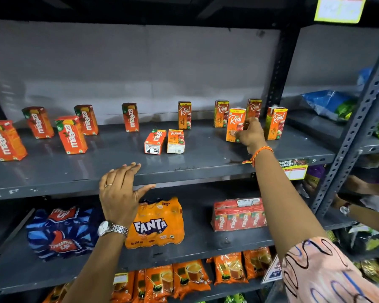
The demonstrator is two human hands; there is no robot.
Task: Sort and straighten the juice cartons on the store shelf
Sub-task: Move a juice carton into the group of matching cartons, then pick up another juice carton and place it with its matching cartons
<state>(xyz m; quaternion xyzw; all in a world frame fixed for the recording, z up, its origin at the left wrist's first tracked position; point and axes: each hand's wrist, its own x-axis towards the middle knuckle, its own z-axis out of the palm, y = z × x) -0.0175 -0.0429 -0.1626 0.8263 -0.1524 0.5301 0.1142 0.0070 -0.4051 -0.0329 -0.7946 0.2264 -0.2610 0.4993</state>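
Observation:
Several red-orange Maaza cartons [71, 134] stand scattered on the left half of the grey shelf [184, 169]. Several orange Real cartons [184, 115] stand on the right half. One Maaza carton [155, 141] and one Real carton [175, 141] lie flat side by side in the middle. My right hand [251, 134] reaches in and grips an upright Real carton [235, 124] from its right side. My left hand [121, 192] hovers at the shelf's front edge, fingers spread, holding nothing.
The shelf below carries a Thums Up pack [61, 231], a Fanta pack [154, 224] and a Maaza multipack [237, 215]. Orange tea pouches [184, 278] fill the lowest shelf. A perforated upright post [350, 132] borders the right side. Another person's hand [359, 185] works further right.

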